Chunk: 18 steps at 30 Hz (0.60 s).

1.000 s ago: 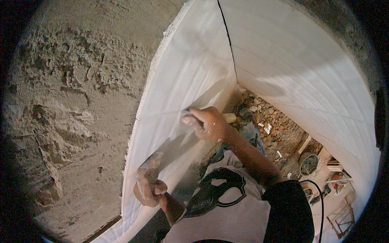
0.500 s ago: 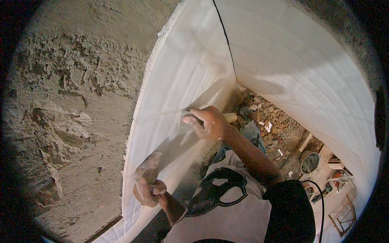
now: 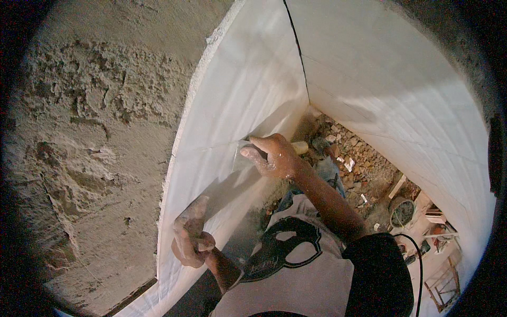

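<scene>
My right hand (image 3: 275,157) is closed, thumb and fingers gripping a thin pale flat piece (image 3: 240,158) that lies against the glossy white tiled wall (image 3: 237,79). The piece is at a thin horizontal joint between tiles, and its exact kind is unclear. White specks of dust or paste dot the hand. Lower and to the left, my left hand (image 3: 190,247) is closed around a flat dusty piece (image 3: 194,210) that points up along the same wall. Fingers hide its lower end, so I cannot make out what it is.
A second white tiled wall (image 3: 391,68) meets the first at a dark corner gap (image 3: 297,45). Rough grey plaster (image 3: 100,132) lies left of the tile edge. Brick rubble (image 3: 364,158) covers the floor; a round bucket (image 3: 402,212) and a small frame (image 3: 444,282) stand lower right.
My right hand has shifted very slightly, still holding the thin piece at the joint. My left hand keeps its grip on the flat dusty piece. The view has moved a little.
</scene>
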Each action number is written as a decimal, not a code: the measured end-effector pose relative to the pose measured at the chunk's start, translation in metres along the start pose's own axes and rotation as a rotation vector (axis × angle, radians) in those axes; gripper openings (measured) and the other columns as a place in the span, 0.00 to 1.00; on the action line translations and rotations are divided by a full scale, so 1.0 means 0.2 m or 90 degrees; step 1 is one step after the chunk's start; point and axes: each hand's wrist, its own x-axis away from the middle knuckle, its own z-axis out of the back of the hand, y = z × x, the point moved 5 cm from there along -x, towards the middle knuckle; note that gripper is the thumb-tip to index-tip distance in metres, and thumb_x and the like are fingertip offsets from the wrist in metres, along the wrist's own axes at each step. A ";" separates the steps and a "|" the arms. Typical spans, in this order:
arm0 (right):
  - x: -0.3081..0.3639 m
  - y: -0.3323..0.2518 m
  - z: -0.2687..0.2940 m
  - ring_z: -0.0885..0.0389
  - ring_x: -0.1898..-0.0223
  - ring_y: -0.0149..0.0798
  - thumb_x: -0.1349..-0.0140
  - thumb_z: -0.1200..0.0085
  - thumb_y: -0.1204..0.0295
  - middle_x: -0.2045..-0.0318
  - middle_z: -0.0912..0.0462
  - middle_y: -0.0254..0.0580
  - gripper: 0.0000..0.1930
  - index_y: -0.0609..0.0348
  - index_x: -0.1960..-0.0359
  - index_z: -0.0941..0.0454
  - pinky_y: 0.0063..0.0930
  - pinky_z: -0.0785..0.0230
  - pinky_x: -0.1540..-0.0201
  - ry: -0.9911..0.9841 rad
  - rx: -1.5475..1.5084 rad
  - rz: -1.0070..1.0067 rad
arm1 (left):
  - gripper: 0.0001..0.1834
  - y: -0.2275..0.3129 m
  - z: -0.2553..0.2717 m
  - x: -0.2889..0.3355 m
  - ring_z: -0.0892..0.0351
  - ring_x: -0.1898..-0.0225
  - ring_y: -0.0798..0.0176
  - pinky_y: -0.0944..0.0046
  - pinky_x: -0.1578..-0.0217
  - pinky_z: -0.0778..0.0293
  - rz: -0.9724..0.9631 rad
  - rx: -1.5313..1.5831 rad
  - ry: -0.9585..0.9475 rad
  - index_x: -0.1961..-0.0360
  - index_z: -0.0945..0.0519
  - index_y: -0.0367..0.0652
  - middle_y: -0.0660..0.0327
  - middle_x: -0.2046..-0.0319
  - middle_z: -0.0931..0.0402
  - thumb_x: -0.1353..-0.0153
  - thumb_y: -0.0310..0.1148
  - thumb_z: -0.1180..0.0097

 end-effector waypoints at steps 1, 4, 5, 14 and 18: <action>-0.01 -0.03 0.00 0.17 0.69 0.64 0.28 0.48 0.53 0.73 0.17 0.57 0.18 0.57 0.64 0.21 0.55 0.26 0.65 0.010 0.009 0.013 | 0.24 0.00 0.00 0.00 0.16 0.76 0.57 0.61 0.77 0.24 0.000 -0.003 -0.001 0.64 0.14 0.29 0.43 0.71 0.14 0.30 0.43 0.50; 0.00 -0.09 0.00 0.18 0.71 0.64 0.28 0.48 0.53 0.74 0.18 0.56 0.19 0.57 0.64 0.21 0.54 0.27 0.67 0.022 0.028 0.024 | 0.24 0.00 0.00 0.00 0.16 0.77 0.57 0.61 0.77 0.25 0.001 -0.006 -0.002 0.64 0.14 0.29 0.43 0.72 0.14 0.30 0.44 0.50; 0.01 -0.05 0.01 0.18 0.71 0.64 0.28 0.48 0.53 0.74 0.18 0.56 0.19 0.57 0.64 0.21 0.54 0.27 0.67 0.016 0.032 0.017 | 0.24 0.00 0.01 0.00 0.16 0.77 0.57 0.61 0.77 0.25 0.002 -0.009 -0.004 0.63 0.14 0.29 0.43 0.72 0.14 0.30 0.44 0.50; -0.01 -0.10 0.05 0.18 0.73 0.63 0.31 0.44 0.54 0.75 0.18 0.54 0.18 0.58 0.64 0.19 0.53 0.27 0.68 0.046 0.027 0.036 | 0.25 0.00 0.00 0.00 0.16 0.78 0.57 0.61 0.78 0.25 0.004 -0.007 -0.004 0.63 0.14 0.30 0.44 0.73 0.14 0.29 0.45 0.50; -0.01 -0.14 0.01 0.17 0.72 0.63 0.32 0.43 0.55 0.74 0.17 0.54 0.17 0.58 0.64 0.19 0.53 0.25 0.67 0.057 -0.003 0.056 | 0.25 0.01 0.00 0.00 0.17 0.78 0.57 0.61 0.78 0.25 0.004 -0.011 -0.002 0.63 0.14 0.30 0.44 0.73 0.14 0.29 0.46 0.50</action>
